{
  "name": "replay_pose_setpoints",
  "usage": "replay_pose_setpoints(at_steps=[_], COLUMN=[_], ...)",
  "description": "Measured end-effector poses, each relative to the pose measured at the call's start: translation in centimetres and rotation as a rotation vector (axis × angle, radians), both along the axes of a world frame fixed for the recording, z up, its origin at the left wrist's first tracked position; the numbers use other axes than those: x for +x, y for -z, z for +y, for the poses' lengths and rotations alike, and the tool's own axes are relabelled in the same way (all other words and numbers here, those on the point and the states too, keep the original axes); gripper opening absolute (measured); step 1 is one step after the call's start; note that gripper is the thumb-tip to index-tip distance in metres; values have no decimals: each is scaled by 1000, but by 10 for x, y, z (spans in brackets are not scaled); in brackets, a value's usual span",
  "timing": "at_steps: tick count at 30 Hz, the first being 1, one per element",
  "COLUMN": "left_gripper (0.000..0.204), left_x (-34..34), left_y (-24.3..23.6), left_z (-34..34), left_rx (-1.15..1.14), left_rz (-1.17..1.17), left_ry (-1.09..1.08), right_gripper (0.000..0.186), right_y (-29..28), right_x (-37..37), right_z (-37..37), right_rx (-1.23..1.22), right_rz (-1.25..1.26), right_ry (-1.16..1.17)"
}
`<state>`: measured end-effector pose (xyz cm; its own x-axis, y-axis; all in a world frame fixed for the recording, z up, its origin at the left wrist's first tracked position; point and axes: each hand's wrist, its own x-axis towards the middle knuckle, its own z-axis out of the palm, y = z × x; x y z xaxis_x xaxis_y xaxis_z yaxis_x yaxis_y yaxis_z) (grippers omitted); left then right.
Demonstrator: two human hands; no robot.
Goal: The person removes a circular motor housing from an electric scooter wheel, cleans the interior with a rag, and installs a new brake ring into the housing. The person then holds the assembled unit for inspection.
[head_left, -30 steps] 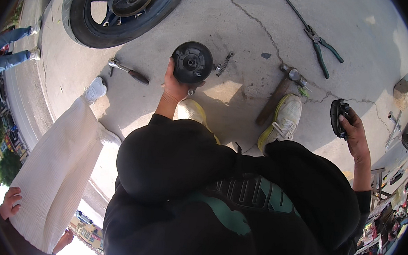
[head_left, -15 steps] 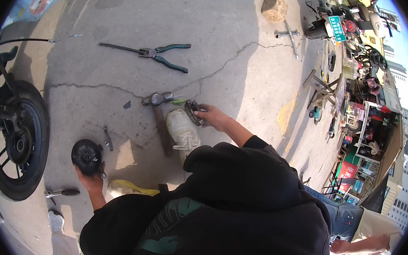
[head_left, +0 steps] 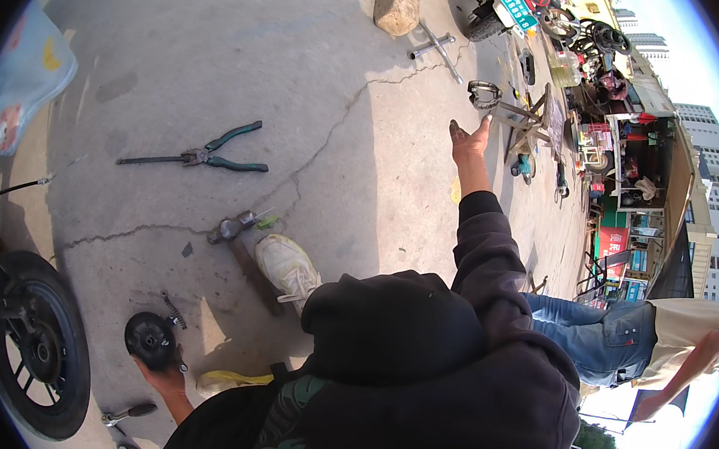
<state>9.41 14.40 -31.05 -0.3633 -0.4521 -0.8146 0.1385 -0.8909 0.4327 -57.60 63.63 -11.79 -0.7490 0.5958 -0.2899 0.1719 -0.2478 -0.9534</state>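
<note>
At the lower left, my left hand (head_left: 163,378) grips a black round brake plate (head_left: 149,339) by its near edge. A coil spring (head_left: 174,311) lies on the ground just beyond the plate. My right arm is stretched out to the far right. The right hand (head_left: 470,145) is open with its fingers spread. Just past its fingertips, apart from them, is a curved dark pair of brake shoes (head_left: 485,94), seemingly in the air. A hammer (head_left: 247,262) lies beside my shoe, its head next to a small green scrap.
Long-handled pliers (head_left: 196,158) lie on the cracked concrete. A ratchet wrench (head_left: 130,413) is near a motorcycle wheel (head_left: 41,351) at left. Far off are a stone block (head_left: 397,8), a cross wrench (head_left: 437,48) and a wooden stand (head_left: 536,124). Another person (head_left: 613,333) stands at right.
My right hand has swung from beside my shoe out to the far right and let go of the brake shoes. The left hand still holds the brake plate. The view has shifted.
</note>
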Motion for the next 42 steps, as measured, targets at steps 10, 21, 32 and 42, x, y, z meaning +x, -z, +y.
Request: replay_pose_setpoints(at_steps=[10,21,32,42], left_gripper=[68,63,55,110], left_x=[-5,8,-156,-223], left_y=[-2,-61,-179,-236], left_z=[15,-61,-76,-32], left_rx=[-47,-60,-329,-1095], left_rz=[-80,76,-1,-197], left_ry=[-106,127,821,1222], right_gripper=[47,51,107,64], right_y=[113,115,12,15], right_x=[110,176,312,288], right_z=[-103,-217,-407,-395], right_rx=[589,614,206,-757], right_rz=[-516,-551,-496,-549], right_ry=[-1266,-1731,-2034,-1557])
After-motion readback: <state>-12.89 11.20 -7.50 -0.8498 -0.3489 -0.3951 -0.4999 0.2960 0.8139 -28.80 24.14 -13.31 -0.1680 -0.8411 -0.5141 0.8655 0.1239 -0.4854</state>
